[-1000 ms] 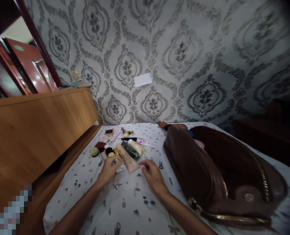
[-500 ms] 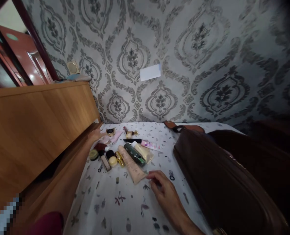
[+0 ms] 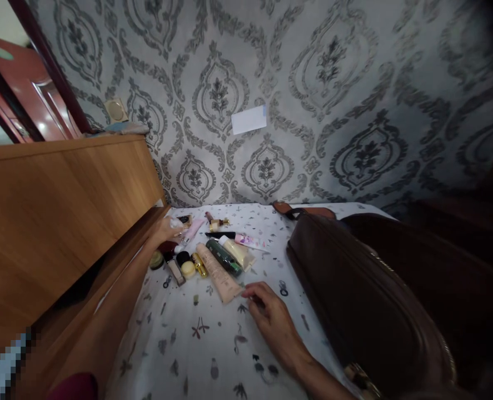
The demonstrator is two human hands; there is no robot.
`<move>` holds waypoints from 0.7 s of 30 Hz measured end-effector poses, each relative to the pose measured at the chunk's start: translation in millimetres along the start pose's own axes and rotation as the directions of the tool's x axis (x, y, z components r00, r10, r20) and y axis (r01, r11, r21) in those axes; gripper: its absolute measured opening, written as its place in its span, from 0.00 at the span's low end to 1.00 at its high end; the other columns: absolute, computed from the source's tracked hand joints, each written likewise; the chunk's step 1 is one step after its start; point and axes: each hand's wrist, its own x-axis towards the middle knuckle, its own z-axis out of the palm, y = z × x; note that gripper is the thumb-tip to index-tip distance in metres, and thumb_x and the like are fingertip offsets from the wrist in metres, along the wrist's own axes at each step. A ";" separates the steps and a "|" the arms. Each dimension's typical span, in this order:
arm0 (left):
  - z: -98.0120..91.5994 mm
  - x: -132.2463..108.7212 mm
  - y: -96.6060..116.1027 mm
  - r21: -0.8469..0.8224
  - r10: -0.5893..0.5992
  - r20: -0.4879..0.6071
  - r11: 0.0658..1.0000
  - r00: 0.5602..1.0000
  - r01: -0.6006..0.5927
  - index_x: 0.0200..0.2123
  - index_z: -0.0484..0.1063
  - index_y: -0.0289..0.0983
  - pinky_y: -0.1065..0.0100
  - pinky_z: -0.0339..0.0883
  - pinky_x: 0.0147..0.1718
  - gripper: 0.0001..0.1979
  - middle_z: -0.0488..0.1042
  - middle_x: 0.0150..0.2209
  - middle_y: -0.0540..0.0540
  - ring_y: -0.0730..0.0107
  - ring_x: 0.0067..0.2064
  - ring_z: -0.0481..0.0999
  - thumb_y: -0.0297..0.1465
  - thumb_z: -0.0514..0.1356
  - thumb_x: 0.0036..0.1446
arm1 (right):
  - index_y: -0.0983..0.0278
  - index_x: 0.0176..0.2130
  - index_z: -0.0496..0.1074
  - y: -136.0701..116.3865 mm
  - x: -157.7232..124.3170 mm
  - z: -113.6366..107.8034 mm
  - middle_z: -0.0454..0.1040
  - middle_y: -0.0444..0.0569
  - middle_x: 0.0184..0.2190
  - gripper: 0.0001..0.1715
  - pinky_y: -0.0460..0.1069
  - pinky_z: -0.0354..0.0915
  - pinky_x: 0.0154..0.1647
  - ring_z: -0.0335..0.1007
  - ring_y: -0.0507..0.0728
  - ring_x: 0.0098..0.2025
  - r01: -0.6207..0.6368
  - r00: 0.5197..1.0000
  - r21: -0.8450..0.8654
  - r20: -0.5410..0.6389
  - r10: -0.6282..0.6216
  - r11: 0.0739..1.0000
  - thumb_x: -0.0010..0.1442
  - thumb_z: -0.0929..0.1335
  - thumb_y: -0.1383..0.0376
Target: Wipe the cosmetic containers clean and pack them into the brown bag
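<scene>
My left hand (image 3: 165,232) is at the far left of the group of cosmetics, its fingers closed about a pale, translucent item (image 3: 175,222) whose kind I cannot make out. Close by are a pink tube (image 3: 194,228) and a dark red item (image 3: 169,247), partly covered by the hand. My right hand (image 3: 269,312) rests on the sheet, loosely curved with thumb and index finger apart, holding nothing. Its fingertips are at the flat end of a beige squeeze tube (image 3: 218,273). Beside that tube lie a dark green tube (image 3: 223,258) and a cream tube with a white cap (image 3: 238,253).
A large dark brown bag (image 3: 354,289) fills the right side. Small jars (image 3: 188,269), a gold tube (image 3: 200,265) and a pink-and-white tube (image 3: 248,240) lie on the patterned sheet (image 3: 188,350). A wooden board (image 3: 71,205) borders the left; a wallpapered wall (image 3: 267,166) stands behind.
My left hand has moved in toward the cosmetics and closed on the pale item. My right hand stays by the beige tube. The whole view has shifted slightly.
</scene>
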 end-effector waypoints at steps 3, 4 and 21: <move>-8.0 -28.9 24.1 -0.144 0.080 -0.066 0.986 0.995 -0.089 0.56 0.66 0.35 0.61 0.69 0.49 0.26 0.76 0.48 0.43 0.56 0.51 0.74 0.41 0.61 0.58 | 0.61 0.38 0.72 1.8 -1.9 1.2 0.74 0.52 0.41 0.13 0.51 0.68 0.38 0.72 0.59 0.42 0.000 1.000 -0.023 -0.012 0.000 1.000 0.57 0.61 0.65; -8.4 -42.5 32.5 -0.196 0.128 -0.066 0.971 0.990 -0.138 0.57 0.66 0.35 0.63 0.69 0.48 0.28 0.76 0.48 0.44 0.57 0.50 0.75 0.42 0.61 0.57 | 0.62 0.39 0.73 2.8 -1.4 2.4 0.74 0.52 0.42 0.14 0.51 0.69 0.39 0.72 0.59 0.44 -0.002 1.000 -0.042 -0.024 0.001 0.999 0.57 0.60 0.66; 83.1 -198.2 88.8 -0.729 0.613 -0.019 0.532 0.790 -0.430 0.58 0.65 0.40 0.58 0.61 0.58 0.36 0.71 0.57 0.40 0.54 0.58 0.70 0.36 0.71 0.46 | 0.66 0.49 0.75 1.7 133.7 19.8 0.74 0.63 0.51 0.21 0.60 0.59 0.57 0.67 0.66 0.56 -0.301 0.949 -0.494 -0.235 0.208 0.816 0.68 0.58 0.61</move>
